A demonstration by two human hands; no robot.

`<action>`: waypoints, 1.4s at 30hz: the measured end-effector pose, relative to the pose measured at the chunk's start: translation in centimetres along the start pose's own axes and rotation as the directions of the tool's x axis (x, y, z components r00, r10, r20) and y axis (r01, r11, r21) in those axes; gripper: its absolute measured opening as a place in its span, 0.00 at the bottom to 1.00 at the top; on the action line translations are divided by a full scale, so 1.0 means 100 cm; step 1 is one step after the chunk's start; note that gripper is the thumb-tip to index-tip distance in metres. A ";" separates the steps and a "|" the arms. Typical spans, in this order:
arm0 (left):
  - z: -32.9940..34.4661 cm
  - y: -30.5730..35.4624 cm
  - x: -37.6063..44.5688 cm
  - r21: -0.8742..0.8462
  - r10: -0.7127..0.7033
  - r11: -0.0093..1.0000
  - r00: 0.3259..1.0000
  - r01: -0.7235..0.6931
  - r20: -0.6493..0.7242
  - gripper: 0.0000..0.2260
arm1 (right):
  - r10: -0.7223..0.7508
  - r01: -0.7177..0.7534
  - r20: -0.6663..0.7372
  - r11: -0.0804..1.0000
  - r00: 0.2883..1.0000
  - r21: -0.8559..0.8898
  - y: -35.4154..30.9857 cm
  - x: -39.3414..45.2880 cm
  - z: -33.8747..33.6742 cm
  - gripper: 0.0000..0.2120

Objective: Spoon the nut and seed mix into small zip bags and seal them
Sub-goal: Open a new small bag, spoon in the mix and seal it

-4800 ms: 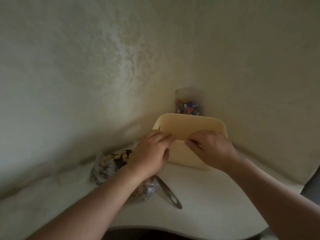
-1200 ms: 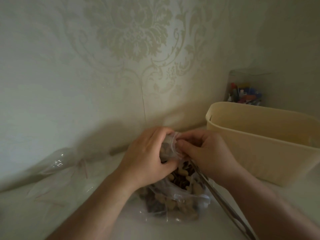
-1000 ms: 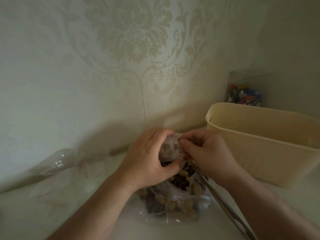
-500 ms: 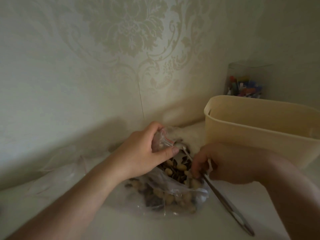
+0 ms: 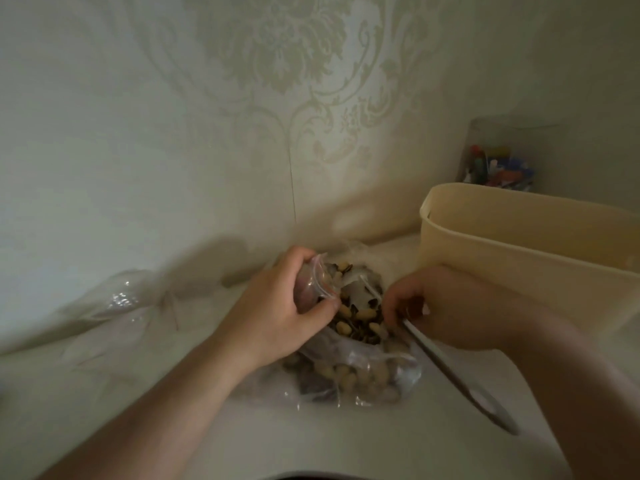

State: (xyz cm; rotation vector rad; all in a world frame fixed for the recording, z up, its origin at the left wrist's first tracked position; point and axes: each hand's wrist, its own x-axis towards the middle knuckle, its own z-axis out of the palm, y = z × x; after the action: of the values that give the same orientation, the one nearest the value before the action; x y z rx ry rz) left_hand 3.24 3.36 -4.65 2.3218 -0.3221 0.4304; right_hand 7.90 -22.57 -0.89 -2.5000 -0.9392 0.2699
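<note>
Your left hand [image 5: 277, 306] pinched the limp, slippery small zip bag [image 5: 313, 285] by its mouth; your right hand [image 5: 446, 306] curled round the spoon [image 5: 457, 372] handle.

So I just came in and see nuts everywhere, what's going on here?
A person is portioning a nut and seed mix. The left hand holds a small zip bag over the big open bag of mix, while the right hand grips the spoon with its bowl end down in the mix. The small bag looks empty. A cream bin stands to the right.
</note>
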 end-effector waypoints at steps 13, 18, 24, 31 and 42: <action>-0.008 -0.004 0.001 -0.128 -0.021 0.992 0.996 0.010 -0.082 0.16 | 0.006 0.149 -0.604 0.967 0.797 0.206 -0.019 0.031 0.016 0.11; -0.009 -0.001 -0.001 -0.133 0.053 0.989 0.997 -0.059 -0.050 0.17 | 0.104 0.016 -0.550 0.978 0.828 0.210 -0.010 0.036 0.039 0.11; -0.009 -0.004 -0.002 0.030 0.139 0.990 0.990 -0.139 -0.002 0.19 | 0.005 -0.027 -0.487 0.999 0.874 -0.037 0.006 0.036 0.044 0.16; -0.017 -0.006 0.000 0.227 0.038 0.973 0.999 -0.032 -0.024 0.15 | 0.064 -0.036 -0.617 0.998 0.784 0.058 0.006 0.034 0.041 0.25; 0.003 0.009 0.001 -0.117 -0.150 0.980 0.982 0.163 0.115 0.14 | -0.062 0.195 -0.745 0.976 0.664 0.093 -0.048 0.023 -0.032 0.20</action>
State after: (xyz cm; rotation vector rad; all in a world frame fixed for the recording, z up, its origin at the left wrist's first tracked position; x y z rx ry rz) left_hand 3.07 2.51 -4.21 2.2308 -0.2086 0.2044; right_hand 7.91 -18.96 4.12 -2.0525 -0.6850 -0.6633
